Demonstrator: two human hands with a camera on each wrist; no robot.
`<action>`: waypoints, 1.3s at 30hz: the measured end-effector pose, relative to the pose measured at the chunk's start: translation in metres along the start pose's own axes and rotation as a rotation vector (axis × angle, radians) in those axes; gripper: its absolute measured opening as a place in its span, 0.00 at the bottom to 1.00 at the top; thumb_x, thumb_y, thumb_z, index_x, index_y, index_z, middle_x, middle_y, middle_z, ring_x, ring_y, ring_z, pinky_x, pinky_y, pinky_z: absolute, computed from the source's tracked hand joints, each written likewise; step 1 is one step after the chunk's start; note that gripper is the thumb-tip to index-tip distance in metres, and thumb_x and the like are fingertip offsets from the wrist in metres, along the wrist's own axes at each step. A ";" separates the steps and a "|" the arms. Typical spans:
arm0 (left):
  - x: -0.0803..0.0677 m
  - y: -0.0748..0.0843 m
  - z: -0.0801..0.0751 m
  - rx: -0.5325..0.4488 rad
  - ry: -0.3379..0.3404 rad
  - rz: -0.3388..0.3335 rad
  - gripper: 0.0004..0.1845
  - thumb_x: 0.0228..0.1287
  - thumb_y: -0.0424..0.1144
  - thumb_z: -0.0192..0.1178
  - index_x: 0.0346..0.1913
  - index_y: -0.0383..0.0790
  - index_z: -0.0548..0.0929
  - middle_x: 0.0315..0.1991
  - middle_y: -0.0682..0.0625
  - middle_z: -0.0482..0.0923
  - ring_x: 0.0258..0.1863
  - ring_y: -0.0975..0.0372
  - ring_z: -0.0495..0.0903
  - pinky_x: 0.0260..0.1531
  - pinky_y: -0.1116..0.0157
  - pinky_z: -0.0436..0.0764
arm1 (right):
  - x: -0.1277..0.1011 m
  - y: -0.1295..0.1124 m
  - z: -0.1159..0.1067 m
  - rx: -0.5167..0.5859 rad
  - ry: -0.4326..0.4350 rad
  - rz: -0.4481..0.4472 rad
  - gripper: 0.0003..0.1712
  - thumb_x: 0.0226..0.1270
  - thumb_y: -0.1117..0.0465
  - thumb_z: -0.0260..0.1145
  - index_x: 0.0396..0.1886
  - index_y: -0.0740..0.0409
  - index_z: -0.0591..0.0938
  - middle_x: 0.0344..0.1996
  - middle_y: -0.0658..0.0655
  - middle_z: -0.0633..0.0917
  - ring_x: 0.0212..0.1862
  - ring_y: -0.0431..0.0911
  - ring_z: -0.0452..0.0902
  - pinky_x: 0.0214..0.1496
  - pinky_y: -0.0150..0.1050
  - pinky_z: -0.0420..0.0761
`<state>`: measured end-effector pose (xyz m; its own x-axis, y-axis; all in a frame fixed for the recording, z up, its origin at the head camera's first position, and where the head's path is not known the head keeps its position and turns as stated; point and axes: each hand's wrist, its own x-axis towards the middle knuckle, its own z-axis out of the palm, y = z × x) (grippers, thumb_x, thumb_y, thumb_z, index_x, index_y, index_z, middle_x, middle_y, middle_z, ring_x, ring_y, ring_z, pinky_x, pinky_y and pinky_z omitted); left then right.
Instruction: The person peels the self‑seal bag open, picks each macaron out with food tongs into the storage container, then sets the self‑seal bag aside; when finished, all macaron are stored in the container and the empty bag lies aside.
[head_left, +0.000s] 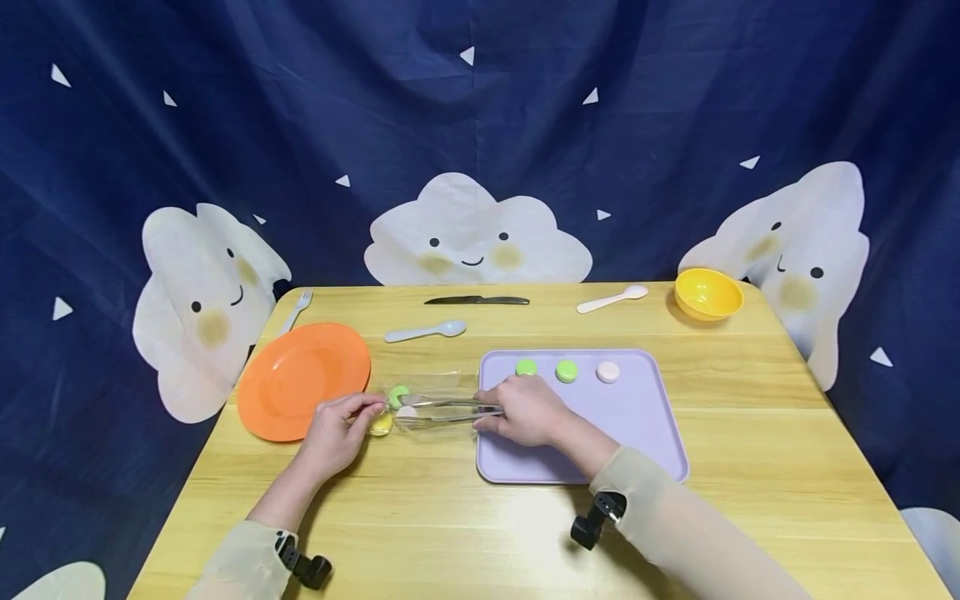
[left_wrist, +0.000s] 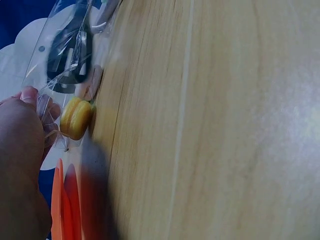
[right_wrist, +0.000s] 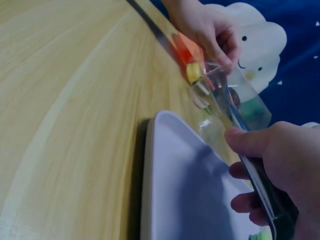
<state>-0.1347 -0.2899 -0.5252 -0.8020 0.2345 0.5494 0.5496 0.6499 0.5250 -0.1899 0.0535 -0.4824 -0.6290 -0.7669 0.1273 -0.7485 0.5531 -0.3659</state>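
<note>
The left hand (head_left: 341, 433) pinches the closed end of a clear plastic bag (head_left: 431, 400) lying on the tabletop (head_left: 450, 517) between the orange plate (head_left: 303, 379) and the lavender tray (head_left: 637, 417). The right hand (head_left: 525, 410) grips metal tongs (head_left: 450, 407) reaching inside. That film looks thin, crinkly and slippery, best held by its edge. Three macarons sit on the tray, and three show in the bag.

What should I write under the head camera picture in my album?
Two hands hold tongs inside a clear bag of macarons.
</note>
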 end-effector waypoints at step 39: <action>-0.002 -0.001 0.002 0.017 0.005 -0.020 0.09 0.62 0.21 0.73 0.42 0.36 0.91 0.39 0.48 0.91 0.39 0.56 0.90 0.43 0.78 0.83 | -0.127 0.059 -0.059 -0.004 0.157 0.132 0.18 0.69 0.50 0.78 0.53 0.53 0.92 0.42 0.48 0.92 0.34 0.38 0.85 0.38 0.48 0.85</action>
<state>-0.1341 -0.2893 -0.5284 -0.8119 0.2178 0.5417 0.5291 0.6667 0.5249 -0.1665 0.2027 -0.4653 -0.7466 -0.6275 0.2208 -0.6578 0.6469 -0.3857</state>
